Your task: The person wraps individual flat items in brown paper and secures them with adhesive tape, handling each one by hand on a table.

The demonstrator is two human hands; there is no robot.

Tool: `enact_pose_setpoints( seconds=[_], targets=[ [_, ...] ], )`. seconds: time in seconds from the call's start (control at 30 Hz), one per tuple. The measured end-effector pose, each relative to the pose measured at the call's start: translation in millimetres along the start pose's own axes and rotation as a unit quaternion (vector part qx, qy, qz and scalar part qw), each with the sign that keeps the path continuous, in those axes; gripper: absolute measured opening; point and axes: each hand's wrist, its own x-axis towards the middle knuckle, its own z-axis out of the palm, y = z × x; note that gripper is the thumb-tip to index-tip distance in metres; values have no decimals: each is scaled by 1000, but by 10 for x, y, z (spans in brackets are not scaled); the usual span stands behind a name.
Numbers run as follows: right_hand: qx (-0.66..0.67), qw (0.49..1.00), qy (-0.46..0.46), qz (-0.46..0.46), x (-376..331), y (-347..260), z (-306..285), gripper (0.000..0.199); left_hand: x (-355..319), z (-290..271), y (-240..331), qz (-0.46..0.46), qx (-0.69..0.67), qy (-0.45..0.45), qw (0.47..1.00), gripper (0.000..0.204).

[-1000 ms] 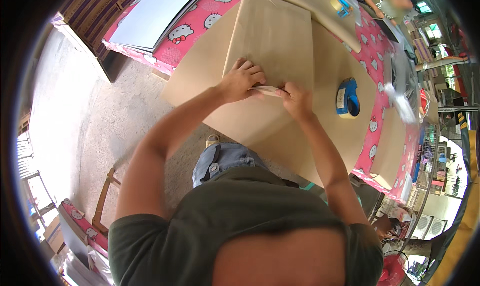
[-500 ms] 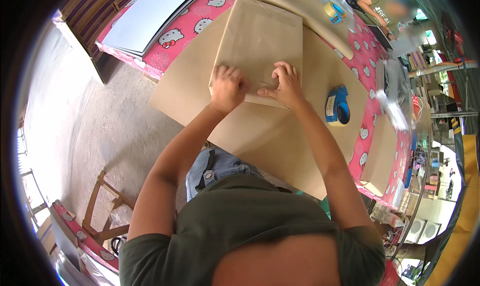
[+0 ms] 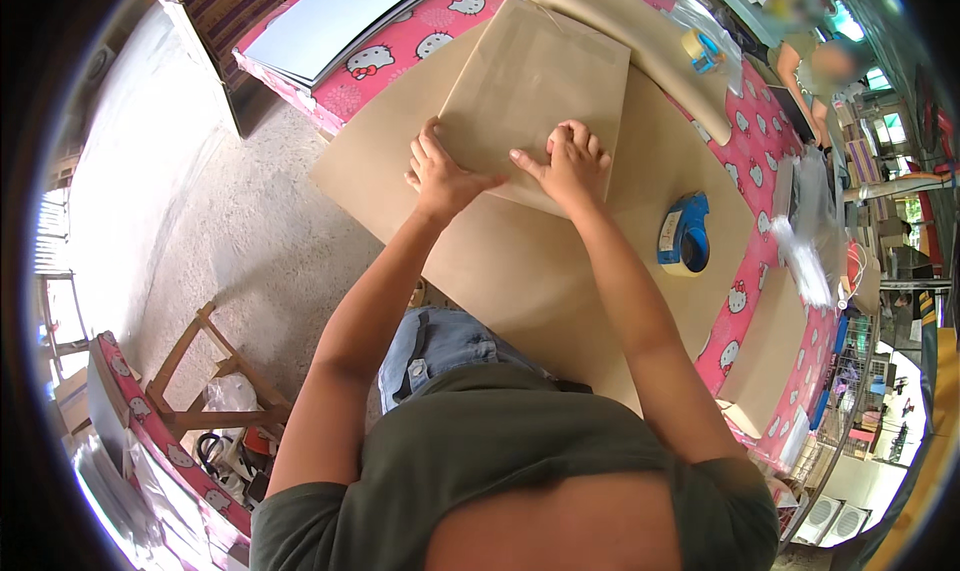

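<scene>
A box wrapped in brown paper (image 3: 545, 81) lies on a large brown paper sheet (image 3: 520, 281). My left hand (image 3: 440, 179) is at its near left corner, fingers spread along the left side and thumb reaching toward the near edge. On the top face near the front edge rests my right hand (image 3: 572, 169), its fingers apart and slightly bent, its thumb pointing toward my left hand. Neither hand holds anything that shows. To the right of the box, a blue tape dispenser (image 3: 684, 235) sits on the paper. The front face of the box is partly hidden by my hands.
A brown paper roll (image 3: 640, 56) lies behind the box, with a second tape dispenser (image 3: 703, 51) beyond it. White boards (image 3: 345, 21) are stacked at the far left of the pink table cover (image 3: 745, 296). At the far right is another person (image 3: 797, 76). A wooden frame (image 3: 215, 371) stands at lower left.
My left hand has opened from a curled shape and shifted to the box's left corner. The fingers of my right hand have spread a little. The whole view has turned slightly.
</scene>
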Motion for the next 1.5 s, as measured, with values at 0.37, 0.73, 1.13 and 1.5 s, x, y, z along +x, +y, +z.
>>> enact_pose_setpoints(
  seconds=[0.37,0.73,1.13,1.5],
  targets=[
    [147,940,293,-99,-204,540,-33,34,44,-5,164,-191,-99,46,976,131],
    [106,985,-20,137,-1137,1931,-379,67,-10,103,53,-185,-180,64,964,133],
    [516,791,-297,-140,380,-148,-1246,57,-60,124,-25,-158,-197,97,963,139],
    [280,881,-276,-262,820,-467,-824,53,-61,193,-54,-130,-197,102,966,142]
  ],
)
